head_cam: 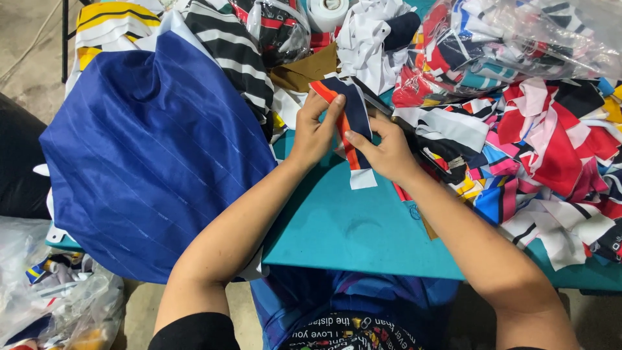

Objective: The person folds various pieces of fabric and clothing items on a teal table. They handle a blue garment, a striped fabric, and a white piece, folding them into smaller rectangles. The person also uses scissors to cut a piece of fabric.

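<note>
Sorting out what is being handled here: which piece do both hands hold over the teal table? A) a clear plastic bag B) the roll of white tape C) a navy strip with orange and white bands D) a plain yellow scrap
C: the left hand and right hand both pinch the navy strip with orange and white bands above the teal table.

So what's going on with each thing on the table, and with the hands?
left hand: gripping the strip's left edge.
right hand: pinching the strip's right side.
striped cloth strip: held just above the table.
blue fabric: spread out, hanging over the table's left edge.
scrap pile: heaped loosely on the right.
teal table: partly covered.
tape roll: lying at the far edge.
</note>
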